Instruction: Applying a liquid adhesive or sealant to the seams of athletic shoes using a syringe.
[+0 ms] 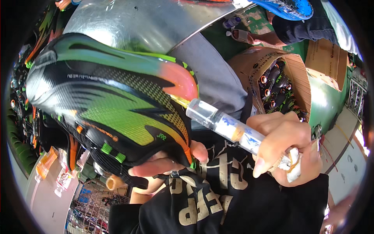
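A black, green and orange sports shoe (117,117) fills the left of the view, lying on its side with the toe pointing left. From below, my left hand (157,167) grips it at the heel end, its fingers wrapped round the collar; part of this hand is hidden. My right hand (288,150) is closed round a clear syringe (224,124), with white wrapping showing at its back end. The syringe's yellow tip (180,100) meets the shoe near the heel, where the upper joins the pinkish sole. Amber liquid or a plunger shows inside the barrel; I cannot tell which.
Behind the shoe lies a shiny metal surface (144,23). An open cardboard box (243,68) holds several dark shoes. Another person's leg (269,39) shows at upper right, near a bottle (232,22). A blue shoe (292,7) is at the top. A wire basket (91,208) stands lower left.
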Motion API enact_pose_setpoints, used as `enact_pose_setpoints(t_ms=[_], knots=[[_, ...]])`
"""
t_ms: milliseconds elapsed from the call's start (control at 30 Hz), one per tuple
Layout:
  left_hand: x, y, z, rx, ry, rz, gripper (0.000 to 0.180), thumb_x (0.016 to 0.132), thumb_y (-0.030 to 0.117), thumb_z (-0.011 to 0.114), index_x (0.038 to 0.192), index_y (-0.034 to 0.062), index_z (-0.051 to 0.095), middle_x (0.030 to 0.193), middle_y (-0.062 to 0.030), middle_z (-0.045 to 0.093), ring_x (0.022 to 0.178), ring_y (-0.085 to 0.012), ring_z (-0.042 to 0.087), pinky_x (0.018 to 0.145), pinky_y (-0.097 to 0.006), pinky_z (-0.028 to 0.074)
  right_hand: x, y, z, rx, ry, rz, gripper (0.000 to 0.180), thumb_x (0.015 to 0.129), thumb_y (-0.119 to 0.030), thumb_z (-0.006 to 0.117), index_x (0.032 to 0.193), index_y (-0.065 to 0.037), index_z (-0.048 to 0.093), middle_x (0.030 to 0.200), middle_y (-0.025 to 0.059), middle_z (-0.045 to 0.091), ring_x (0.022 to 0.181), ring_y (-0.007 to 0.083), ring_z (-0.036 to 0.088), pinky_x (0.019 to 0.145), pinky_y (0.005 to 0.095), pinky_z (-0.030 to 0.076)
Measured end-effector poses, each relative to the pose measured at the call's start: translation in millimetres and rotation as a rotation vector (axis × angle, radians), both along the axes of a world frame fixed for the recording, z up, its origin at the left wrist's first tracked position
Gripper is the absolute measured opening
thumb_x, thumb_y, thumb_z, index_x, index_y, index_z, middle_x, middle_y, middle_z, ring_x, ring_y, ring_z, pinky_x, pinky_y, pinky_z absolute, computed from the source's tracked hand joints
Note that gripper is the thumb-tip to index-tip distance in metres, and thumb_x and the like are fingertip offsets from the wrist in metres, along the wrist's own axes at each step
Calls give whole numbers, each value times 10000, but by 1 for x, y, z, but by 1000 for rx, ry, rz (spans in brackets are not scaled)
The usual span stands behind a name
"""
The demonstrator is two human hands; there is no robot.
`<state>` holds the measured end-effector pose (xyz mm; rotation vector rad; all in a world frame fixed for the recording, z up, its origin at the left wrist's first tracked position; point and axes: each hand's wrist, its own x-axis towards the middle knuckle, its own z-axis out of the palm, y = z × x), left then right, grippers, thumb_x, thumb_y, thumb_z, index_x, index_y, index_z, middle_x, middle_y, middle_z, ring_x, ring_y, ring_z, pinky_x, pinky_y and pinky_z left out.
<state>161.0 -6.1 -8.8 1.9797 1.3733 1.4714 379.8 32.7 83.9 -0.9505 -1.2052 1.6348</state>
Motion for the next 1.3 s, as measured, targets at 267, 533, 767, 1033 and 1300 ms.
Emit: enact_pose_setpoints(t_ms=[267, 533, 767, 1033, 1300], knots=[[-8, -4, -5, 33, -12, 34, 947, 799, 542, 683, 1483, 45, 257, 1441, -170, 376, 1318, -282, 393, 1062, -495, 378, 0, 1, -6, 71, -59, 68, 550, 1015, -498, 241, 821, -111, 580, 506, 70, 509, 388, 220, 400, 444, 360, 329], [34, 14, 22, 125, -137, 519, 576, 1056, 309, 221, 1421, -133, 279, 1454, -275, 379, 1217, -298, 513, 1037, -335, 387, -6, -8, 18, 9, -109, 12, 556, 971, -577, 305, 762, -186, 642, 526, 44, 507, 449, 207, 399, 477, 344, 324], [29, 16, 19, 252, -10, 468, 521, 1070, 274, 281, 1374, -139, 373, 1410, -297, 421, 1179, -314, 531, 991, -377, 458, -18, -9, 17, 142, -104, -72, 498, 950, -551, 354, 756, -193, 641, 545, 57, 523, 468, 219, 432, 507, 335, 367], [3, 15, 50, 151, 684, 460, 442, 1054, 145, 298, 1480, 27, 294, 1429, -221, 429, 1105, -227, 588, 1002, -325, 449, -19, -11, 20, 275, -178, -135, 466, 891, -556, 434, 745, -176, 661, 544, 93, 505, 454, 231, 429, 490, 328, 360], [31, -2, 57, -384, -323, 456, 441, 1032, 100, 289, 1463, 37, 355, 1397, -140, 458, 915, -54, 602, 808, -193, 502, -31, -22, 23, 388, -292, -308, 514, 922, -550, 436, 707, -164, 698, 513, 42, 454, 444, 194, 420, 452, 306, 325]])
